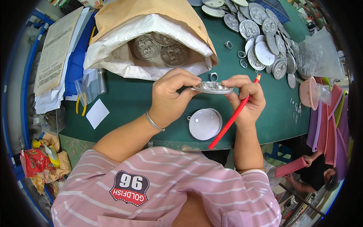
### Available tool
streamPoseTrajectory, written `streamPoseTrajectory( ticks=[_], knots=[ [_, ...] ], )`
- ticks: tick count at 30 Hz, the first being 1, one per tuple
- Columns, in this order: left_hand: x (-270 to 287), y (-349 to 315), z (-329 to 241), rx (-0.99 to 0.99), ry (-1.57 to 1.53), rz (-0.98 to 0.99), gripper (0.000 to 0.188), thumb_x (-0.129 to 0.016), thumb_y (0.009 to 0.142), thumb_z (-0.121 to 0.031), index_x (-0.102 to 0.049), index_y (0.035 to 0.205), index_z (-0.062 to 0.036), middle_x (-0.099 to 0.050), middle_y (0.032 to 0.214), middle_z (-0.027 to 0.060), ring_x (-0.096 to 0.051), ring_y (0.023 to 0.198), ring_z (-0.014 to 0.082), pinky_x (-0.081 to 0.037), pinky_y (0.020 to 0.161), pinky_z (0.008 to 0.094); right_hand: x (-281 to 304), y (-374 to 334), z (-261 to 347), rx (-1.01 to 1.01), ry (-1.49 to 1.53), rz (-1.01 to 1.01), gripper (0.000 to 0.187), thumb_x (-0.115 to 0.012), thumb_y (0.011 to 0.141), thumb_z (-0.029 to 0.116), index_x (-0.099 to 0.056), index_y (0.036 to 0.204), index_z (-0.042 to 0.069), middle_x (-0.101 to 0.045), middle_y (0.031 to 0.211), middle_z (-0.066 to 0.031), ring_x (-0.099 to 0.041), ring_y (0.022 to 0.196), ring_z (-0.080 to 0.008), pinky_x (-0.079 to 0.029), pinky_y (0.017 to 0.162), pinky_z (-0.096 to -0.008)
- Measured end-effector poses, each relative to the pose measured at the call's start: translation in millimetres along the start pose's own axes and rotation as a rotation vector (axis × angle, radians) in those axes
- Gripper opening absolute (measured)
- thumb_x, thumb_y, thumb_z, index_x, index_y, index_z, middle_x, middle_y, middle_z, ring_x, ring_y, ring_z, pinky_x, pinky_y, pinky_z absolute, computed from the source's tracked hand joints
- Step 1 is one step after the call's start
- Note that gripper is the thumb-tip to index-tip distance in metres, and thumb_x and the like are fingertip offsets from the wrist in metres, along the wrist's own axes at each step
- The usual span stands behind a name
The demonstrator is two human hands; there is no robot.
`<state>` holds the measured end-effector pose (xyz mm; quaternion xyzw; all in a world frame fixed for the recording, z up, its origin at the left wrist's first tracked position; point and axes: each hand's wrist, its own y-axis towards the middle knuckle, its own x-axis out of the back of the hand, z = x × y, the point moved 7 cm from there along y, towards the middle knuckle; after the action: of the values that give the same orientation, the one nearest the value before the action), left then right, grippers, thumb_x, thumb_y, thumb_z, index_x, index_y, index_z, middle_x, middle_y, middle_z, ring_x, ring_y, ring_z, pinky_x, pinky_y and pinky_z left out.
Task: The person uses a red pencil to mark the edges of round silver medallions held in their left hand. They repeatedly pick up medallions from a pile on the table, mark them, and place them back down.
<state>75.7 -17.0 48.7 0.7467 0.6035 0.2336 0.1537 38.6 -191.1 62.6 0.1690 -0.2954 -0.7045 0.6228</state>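
Both my hands hold one round silver medallion edge-on above the green table, its embossed side tipped upward. My left hand pinches its left rim between thumb and fingers. On the opposite rim, my right hand grips with thumb and forefinger, and a red pencil is also tucked in that hand, slanting down to the left. Below them a second medallion lies with its plain back up, showing two small round spots. A metal ring sits just behind the held medallion.
A white-lined paper sack with several medallions inside lies open at the back. A large heap of medallions covers the back right, near a pink cup. Papers and yellow-handled pliers are left. Another person's hand shows at lower right.
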Motion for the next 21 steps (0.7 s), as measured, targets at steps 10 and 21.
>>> streamPoseTrajectory(
  ticks=[10, 21],
  knots=[
    [-4, -1, 0, 0.071, 0.079, 0.061, 0.018, -0.066, 0.064, 0.010, -0.062, 0.078, 0.0008, -0.063, 0.081, 0.0099, -0.061, 0.075, 0.0190, -0.048, 0.066, 0.0263, -9, 1, 11, 0.103, -0.118, 0.051, 0.036, -0.071, 0.063, -0.010, -0.039, 0.066, 0.007, -0.065, 0.079, -0.0137, -0.059, 0.073, -0.0229, -0.047, 0.064, -0.0309],
    [-14, -2, -2, -0.045, 0.103, 0.164, 0.015, -0.068, 0.063, 0.004, -0.061, 0.075, -0.0011, -0.059, 0.075, 0.0096, -0.058, 0.067, 0.0213, -0.046, 0.058, 0.0284, -15, 0, 0, 0.022, -0.153, 0.134, 0.031, -0.070, 0.063, -0.009, -0.043, 0.065, 0.006, -0.064, 0.077, -0.0134, -0.058, 0.068, -0.0194, -0.046, 0.059, -0.0282]
  ],
)
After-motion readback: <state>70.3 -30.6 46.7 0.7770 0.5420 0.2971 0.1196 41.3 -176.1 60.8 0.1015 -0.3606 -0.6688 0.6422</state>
